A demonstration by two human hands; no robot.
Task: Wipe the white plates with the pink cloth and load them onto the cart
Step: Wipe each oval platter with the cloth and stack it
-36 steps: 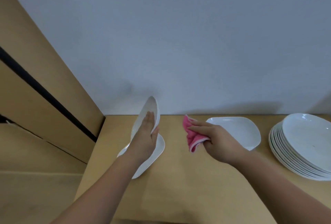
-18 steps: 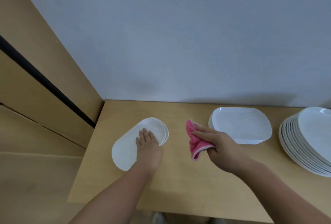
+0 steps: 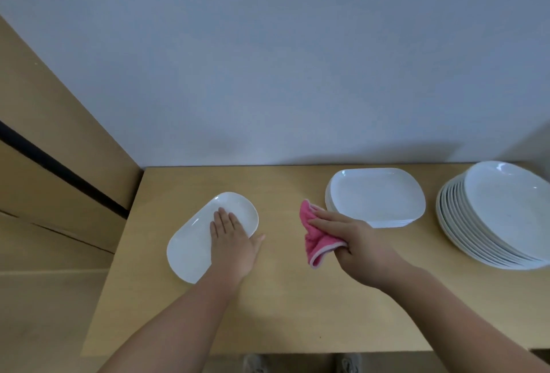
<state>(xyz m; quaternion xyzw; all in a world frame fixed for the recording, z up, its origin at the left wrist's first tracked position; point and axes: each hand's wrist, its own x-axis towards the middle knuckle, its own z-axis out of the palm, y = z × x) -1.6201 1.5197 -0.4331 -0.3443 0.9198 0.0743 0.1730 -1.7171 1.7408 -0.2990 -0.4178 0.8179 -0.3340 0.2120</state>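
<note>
On the left part of the wooden table (image 3: 282,307), an oval white plate (image 3: 190,244) lies flat, angled from near-left to far-right. The left hand (image 3: 230,241) rests on it palm down, fingers straight and together, thumb spread past the plate's right edge. To the right, apart from that plate, the right hand (image 3: 354,241) grasps a bunched pink cloth (image 3: 314,238), which sticks out left of the palm. Just beyond this hand sits a low stack of rounded rectangular white plates (image 3: 378,194). Farther right stands a taller stack of round white plates (image 3: 506,205).
</note>
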